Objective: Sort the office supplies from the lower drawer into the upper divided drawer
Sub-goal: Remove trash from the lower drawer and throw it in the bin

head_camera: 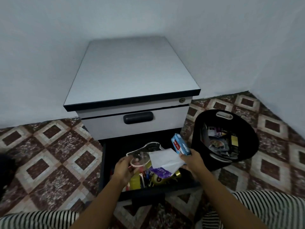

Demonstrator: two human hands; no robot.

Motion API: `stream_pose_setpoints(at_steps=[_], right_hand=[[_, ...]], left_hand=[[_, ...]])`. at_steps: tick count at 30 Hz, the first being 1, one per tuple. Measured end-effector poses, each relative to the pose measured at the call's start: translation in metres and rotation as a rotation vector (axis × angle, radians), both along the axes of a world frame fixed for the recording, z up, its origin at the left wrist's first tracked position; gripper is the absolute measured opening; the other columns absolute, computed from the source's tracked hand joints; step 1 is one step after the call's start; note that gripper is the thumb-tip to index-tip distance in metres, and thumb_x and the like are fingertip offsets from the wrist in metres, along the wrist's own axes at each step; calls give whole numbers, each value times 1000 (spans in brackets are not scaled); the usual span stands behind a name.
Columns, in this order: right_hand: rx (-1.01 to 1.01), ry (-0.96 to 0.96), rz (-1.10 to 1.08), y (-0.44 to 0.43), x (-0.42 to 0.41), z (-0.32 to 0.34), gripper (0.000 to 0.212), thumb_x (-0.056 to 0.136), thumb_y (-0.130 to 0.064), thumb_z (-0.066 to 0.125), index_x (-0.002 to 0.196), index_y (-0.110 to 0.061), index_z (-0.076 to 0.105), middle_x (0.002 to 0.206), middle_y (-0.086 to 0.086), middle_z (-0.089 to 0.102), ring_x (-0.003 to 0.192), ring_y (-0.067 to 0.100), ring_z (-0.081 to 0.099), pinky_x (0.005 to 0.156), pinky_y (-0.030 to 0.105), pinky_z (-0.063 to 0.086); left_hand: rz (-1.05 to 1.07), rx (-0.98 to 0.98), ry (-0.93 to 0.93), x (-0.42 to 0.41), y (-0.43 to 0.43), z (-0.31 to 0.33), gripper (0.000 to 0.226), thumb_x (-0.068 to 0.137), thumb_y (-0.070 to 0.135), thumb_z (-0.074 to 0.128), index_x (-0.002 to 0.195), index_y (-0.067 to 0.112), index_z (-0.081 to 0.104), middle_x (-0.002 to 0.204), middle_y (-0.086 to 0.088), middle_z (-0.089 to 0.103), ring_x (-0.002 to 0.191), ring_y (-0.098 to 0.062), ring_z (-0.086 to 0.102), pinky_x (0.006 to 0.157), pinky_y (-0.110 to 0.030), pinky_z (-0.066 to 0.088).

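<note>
In the head view, the lower drawer [103, 162] stands pulled out at the foot of the cabinet [128, 71]. Both hands work above its clutter. The left hand [123, 167] has its fingers curled round the near edge of a clear plastic pack [143, 152]. The right hand [192, 160] pinches the lower end of a blue stapler box [180, 144], lifted clear of the drawer and tilted. A white sheet [165, 158] lies against that hand, but I cannot tell whether it is gripped too. The upper drawer [168, 119] is closed, so its dividers are hidden. The step probably goes best if one hand sets its load down and pulls the black handle [138, 117] before anything is carried up (two full hands cannot open it). The box wants a firmer hold nearer its middle, as it could swing from its end. Below the hands the lower drawer holds a purple packet [160, 172], a yellow block [135, 180], a gold piece [156, 180] and what look like pens. A black basket [206, 123], just right of the drawer, holds dark scraps, wrappers and a yellow pad [234, 140].
</note>
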State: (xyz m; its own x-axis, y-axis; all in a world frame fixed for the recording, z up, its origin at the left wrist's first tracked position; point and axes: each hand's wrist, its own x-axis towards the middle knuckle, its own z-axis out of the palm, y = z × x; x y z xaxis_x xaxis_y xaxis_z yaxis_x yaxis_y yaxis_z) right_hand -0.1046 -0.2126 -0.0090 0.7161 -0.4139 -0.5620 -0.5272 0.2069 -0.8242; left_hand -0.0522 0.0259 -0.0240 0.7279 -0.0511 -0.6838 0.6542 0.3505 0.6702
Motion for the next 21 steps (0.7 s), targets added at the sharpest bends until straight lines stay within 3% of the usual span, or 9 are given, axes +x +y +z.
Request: stream_pose_setpoints(at_steps=[3,6,11,17,21], right_hand=[[-59,-19,-31,-24,-16,13,32,90,0,56,121,0,48,108,18,57,96,31,58,78,44,52],[-132,-45,-90,-54,-26,23,38,89,-1,59,125,7,48,108,19,60,97,34,59,86,48,52],[-115,-69,-252,-96,-33,40,40,91,2,54,130,8,43,107,18,51,95,32,51,76,43,49],[-70,-6,-507,-143,-38,25,45,91,4,53,134,7,40,128,27,47,112,39,50,88,43,47],[-55,81,-640,-170,-34,10,49,88,-1,60,132,4,41,128,26,49,114,42,50,90,52,50]], left_hand=[[-80,24,-6,-8,-14,12,7,95,9,49,97,9,55,84,-11,65,72,-22,62,58,-31,51],[-169,13,-36,-10,-35,20,8,97,10,46,93,10,54,73,-7,70,64,-17,67,60,-31,53],[-292,-19,-24,-6,-85,34,14,96,8,47,84,11,53,67,-6,70,54,-12,68,49,-26,56],[-443,-72,-46,-4,-165,46,14,97,10,47,85,11,53,68,-5,69,62,-16,67,71,-32,54],[-517,-86,-40,2,-218,48,16,97,8,47,82,11,52,76,-9,65,70,-19,62,79,-35,51]])
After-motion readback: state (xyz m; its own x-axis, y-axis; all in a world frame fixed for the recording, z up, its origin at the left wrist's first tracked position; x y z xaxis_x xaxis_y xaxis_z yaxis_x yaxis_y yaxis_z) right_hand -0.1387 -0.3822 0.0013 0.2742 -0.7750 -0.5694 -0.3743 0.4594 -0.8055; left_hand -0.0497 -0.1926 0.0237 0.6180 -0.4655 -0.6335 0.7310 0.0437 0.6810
